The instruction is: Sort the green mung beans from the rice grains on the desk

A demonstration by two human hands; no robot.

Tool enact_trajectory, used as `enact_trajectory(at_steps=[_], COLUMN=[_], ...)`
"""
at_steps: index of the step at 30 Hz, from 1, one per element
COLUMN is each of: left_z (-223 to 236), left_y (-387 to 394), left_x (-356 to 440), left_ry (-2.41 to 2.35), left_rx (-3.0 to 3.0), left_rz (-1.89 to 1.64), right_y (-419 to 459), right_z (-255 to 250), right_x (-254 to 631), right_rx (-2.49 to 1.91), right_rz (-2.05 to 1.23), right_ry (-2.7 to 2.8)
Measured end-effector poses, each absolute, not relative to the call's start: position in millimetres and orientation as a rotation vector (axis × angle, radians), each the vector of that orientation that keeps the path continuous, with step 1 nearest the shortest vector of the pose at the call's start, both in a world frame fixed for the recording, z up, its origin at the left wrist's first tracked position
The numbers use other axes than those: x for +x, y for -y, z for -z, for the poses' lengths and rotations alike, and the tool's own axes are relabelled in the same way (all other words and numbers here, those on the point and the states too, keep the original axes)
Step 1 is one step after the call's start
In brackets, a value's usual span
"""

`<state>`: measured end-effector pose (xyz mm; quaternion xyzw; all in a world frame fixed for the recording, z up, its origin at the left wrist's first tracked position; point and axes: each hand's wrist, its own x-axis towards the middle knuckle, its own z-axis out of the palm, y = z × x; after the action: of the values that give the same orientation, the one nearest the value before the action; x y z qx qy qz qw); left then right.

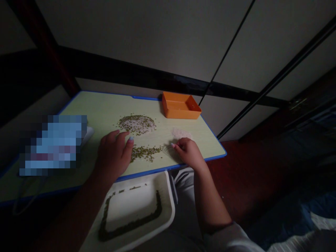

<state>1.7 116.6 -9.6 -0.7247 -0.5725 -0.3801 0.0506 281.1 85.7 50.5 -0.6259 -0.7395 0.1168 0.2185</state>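
My left hand [114, 150] is over the left end of a strip of small green beans [147, 152], its fingers apart and holding nothing that I can see. The fingers of my right hand [187, 149] are closed round a small fork [168, 147], whose thin prongs point left at the beans' right end. Behind the strip lies a round heap of green beans mixed with white grains [138, 124]. A small patch of white grains [181, 133] lies just beyond my right hand. Most of the fork's handle is hidden in my grip.
An orange open box [181, 112] stands at the table's [105, 105] back right. Below the front edge is a white bin [169, 210] with green beans along its inner edges. A blurred-out bluish object [57, 143] lies at left. Cabinet panels [147, 42] rise behind.
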Motion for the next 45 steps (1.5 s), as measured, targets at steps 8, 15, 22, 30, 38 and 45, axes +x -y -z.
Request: enact_trajectory(at_steps=[8,15,22,30,38,45], left_z=[7.2,3.8,9.9,7.0,11.4,10.4], left_y=[-115.0,-115.4,-117.0,-115.6,-117.4,-116.9], left_x=[2.3,2.6,1.3,3.1,0.9,-0.2], left_ry=[1.754,1.733,1.729,1.761,1.768,1.759], left_rx=[-2.215,-2.232,-2.204,-2.211,-2.209,-2.235], left_rz=[1.175,1.108,1.148,1.134,1.211,1.232], right_y=[-86.1,-86.7,-92.5,-99.4,-110.1,-111.4], right_z=[-50.0,-49.7,-48.4,-50.7,-53.8,-52.3], right_x=[270.7,277.3,279.9,270.6,263.0,265.6], right_rx=[-1.714,-1.867,-1.911,-1.879,-1.737,-1.579], right_rz=[-0.332,-0.273,-0.287,-0.279,-0.335,-0.516], right_ry=[2.079,2.017,1.977,2.035,2.132,2.174])
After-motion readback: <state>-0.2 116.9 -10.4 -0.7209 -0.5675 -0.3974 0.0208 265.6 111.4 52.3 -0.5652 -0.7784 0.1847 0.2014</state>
